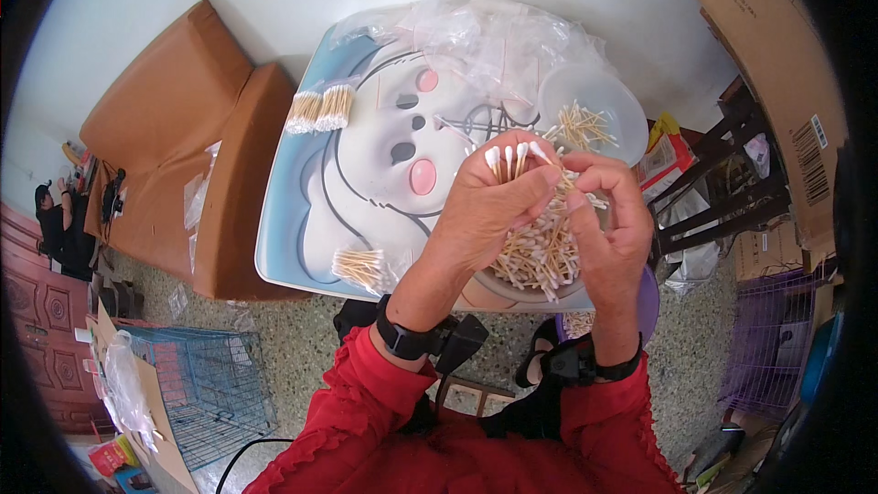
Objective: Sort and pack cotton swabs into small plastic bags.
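My left hand (498,206) is closed around several cotton swabs (508,163), their white tips fanned out above the thumb. Close beside it, the fingertips of my right hand (611,206) are pinched together on a single cotton swab (541,155), which slants toward the left thumb; its lower part is hidden by the fingers. Both hands are above a bowl heaped with loose cotton swabs (540,256). Behind them stands a translucent white bowl (620,96) with more swabs inside. Bundled swabs (320,110) lie on the table's far left, and another bundle (359,269) near its front edge.
The table (306,220) has a cartoon-face top. Clear plastic bags (494,41) cover its far edge. A brown sofa (174,137) stands left, a dark wooden rack (722,183) right. Below the right hand is a purple tub (648,306). Another person (64,229) is at far left.
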The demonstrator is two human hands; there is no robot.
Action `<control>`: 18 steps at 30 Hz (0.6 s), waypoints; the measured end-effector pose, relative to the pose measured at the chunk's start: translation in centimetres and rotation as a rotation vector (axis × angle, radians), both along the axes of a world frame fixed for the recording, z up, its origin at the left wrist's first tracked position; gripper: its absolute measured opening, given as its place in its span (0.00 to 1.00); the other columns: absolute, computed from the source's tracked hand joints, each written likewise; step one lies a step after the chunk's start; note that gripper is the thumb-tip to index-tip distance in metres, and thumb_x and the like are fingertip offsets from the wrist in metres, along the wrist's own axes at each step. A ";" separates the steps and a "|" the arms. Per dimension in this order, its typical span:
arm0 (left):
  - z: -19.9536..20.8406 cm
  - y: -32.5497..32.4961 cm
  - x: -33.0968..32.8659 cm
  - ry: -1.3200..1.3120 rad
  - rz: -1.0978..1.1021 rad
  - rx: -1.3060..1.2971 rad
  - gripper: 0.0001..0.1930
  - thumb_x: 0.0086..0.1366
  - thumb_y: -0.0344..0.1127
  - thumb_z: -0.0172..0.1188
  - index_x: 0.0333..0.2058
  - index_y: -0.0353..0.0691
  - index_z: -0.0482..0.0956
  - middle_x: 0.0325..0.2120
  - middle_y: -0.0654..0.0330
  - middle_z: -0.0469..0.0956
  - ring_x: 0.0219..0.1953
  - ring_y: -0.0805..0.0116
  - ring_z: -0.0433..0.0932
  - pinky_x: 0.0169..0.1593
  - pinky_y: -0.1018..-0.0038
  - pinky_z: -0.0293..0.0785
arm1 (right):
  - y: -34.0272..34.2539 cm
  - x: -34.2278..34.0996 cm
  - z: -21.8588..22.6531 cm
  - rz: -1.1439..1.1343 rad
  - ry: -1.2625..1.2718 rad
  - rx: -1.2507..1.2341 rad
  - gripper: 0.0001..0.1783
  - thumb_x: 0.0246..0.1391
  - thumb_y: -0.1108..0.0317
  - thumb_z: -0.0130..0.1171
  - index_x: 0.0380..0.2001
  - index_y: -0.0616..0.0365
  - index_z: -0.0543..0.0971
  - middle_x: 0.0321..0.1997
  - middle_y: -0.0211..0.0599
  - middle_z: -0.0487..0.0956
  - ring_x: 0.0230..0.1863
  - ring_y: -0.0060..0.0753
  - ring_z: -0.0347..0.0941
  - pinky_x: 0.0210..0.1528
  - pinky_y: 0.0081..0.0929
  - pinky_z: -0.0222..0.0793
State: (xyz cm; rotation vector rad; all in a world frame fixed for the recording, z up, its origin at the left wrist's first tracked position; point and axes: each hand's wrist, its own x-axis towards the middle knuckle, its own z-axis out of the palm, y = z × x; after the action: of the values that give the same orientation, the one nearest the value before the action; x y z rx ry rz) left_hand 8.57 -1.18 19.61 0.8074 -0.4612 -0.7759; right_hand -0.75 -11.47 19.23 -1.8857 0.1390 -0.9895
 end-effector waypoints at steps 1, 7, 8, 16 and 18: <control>0.0 -0.1 0.0 0.006 -0.006 -0.003 0.04 0.57 0.27 0.56 0.32 0.37 0.71 0.16 0.70 0.66 0.15 0.85 0.59 0.15 0.88 0.49 | -0.1 0.0 0.1 -0.004 0.004 -0.004 0.06 0.43 0.78 0.54 0.28 0.60 0.70 0.38 0.41 0.75 0.43 0.34 0.71 0.48 0.27 0.63; -0.1 -0.4 -0.1 -0.013 -0.013 0.029 0.03 0.57 0.26 0.55 0.31 0.37 0.70 0.16 0.70 0.65 0.15 0.85 0.60 0.15 0.88 0.50 | -0.5 -0.3 0.2 0.005 -0.027 0.144 0.05 0.48 0.77 0.54 0.30 0.61 0.70 0.39 0.40 0.75 0.44 0.29 0.70 0.49 0.25 0.62; -0.2 -0.4 -0.1 -0.014 -0.022 0.026 0.03 0.57 0.26 0.55 0.30 0.37 0.70 0.16 0.70 0.65 0.15 0.85 0.60 0.15 0.88 0.50 | -0.5 -0.3 0.1 0.030 -0.054 0.186 0.05 0.49 0.77 0.54 0.30 0.62 0.70 0.39 0.40 0.75 0.44 0.28 0.70 0.49 0.24 0.62; -0.3 -0.5 -0.3 -0.002 -0.065 0.040 0.03 0.57 0.25 0.53 0.30 0.38 0.71 0.16 0.70 0.65 0.16 0.84 0.61 0.16 0.86 0.53 | -0.4 -0.4 -0.1 0.074 -0.137 0.309 0.07 0.51 0.77 0.54 0.35 0.63 0.69 0.39 0.41 0.74 0.43 0.26 0.70 0.48 0.23 0.63; -0.3 -0.6 -0.4 0.003 -0.091 0.037 0.03 0.57 0.25 0.53 0.30 0.38 0.71 0.16 0.70 0.65 0.16 0.84 0.62 0.17 0.86 0.53 | -0.4 -0.5 0.2 0.096 -0.144 0.402 0.11 0.51 0.77 0.53 0.39 0.62 0.67 0.38 0.40 0.74 0.40 0.25 0.70 0.47 0.22 0.64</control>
State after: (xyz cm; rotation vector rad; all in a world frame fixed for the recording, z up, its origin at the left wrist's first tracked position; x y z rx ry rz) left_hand 8.19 -1.73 19.28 0.8240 -0.4842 -0.8719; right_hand -1.30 -11.85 19.45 -1.4379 0.1485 -0.9488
